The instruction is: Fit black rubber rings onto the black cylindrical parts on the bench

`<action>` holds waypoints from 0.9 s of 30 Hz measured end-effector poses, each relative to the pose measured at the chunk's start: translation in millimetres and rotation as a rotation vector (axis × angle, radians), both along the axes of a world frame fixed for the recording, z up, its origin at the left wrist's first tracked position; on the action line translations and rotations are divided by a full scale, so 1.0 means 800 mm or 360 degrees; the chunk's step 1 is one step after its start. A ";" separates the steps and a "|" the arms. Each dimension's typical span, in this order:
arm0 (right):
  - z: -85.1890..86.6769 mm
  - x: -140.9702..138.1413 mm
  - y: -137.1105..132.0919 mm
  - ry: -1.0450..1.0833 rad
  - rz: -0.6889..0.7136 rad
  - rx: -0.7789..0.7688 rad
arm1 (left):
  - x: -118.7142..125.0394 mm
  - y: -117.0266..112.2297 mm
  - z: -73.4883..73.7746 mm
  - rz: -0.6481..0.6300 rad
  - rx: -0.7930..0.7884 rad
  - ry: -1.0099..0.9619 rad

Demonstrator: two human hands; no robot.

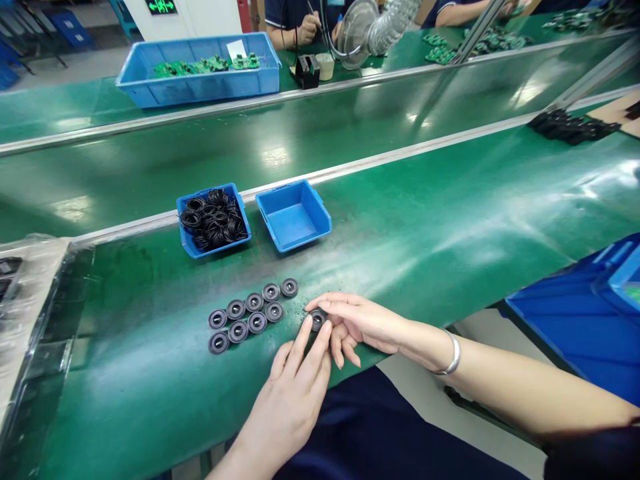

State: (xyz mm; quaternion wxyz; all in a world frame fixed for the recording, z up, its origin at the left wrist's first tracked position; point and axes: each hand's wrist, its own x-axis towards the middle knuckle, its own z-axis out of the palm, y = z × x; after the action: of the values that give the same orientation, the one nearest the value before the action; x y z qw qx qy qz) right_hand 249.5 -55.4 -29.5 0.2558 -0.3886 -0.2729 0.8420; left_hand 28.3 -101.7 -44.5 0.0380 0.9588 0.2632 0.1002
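Nine round black discs [255,303] lie in two rows on the glossy green bench [150,373] in the head view; one row seems a disc short. A tenth black disc [317,321] sits apart: the left hand [295,393], fingers outstretched, touches it; whether the right hand [364,323] pinches it, I can't tell. Coiled black wires [217,217] fill a blue plastic bin [220,249].

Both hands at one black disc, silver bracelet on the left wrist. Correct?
Not quite: the head view shows the silver bracelet on the right wrist. Left hand and right hand are indeed at one black disc.
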 end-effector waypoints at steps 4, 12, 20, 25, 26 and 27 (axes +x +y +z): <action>-0.003 0.001 -0.002 0.0036 -0.0019 0.0019 | -0.002 0.001 0.000 -0.0031 0.0023 -0.0066; -0.003 0.000 0.001 -0.0011 0.0005 0.0007 | -0.001 0.002 -0.002 0.0022 0.0096 -0.0050; 0.000 0.001 0.000 0.0001 -0.0015 -0.0048 | 0.002 -0.001 -0.002 0.0109 0.0139 -0.0051; 0.001 0.001 -0.001 -0.0015 0.0016 0.0008 | 0.003 -0.002 -0.006 0.0151 0.0092 -0.0124; 0.000 0.000 -0.001 -0.0020 0.0025 0.0021 | 0.002 -0.001 -0.006 0.0149 0.0086 -0.0146; -0.001 0.000 -0.001 -0.0020 0.0037 0.0028 | 0.001 0.001 -0.006 0.0131 0.0083 -0.0156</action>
State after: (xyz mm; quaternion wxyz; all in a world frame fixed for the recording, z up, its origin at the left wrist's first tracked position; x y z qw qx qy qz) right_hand 249.5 -55.9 -30.4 0.2478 -0.3883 -0.2865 0.8401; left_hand 29.1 -101.2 -49.0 0.0217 0.9417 0.2975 0.1554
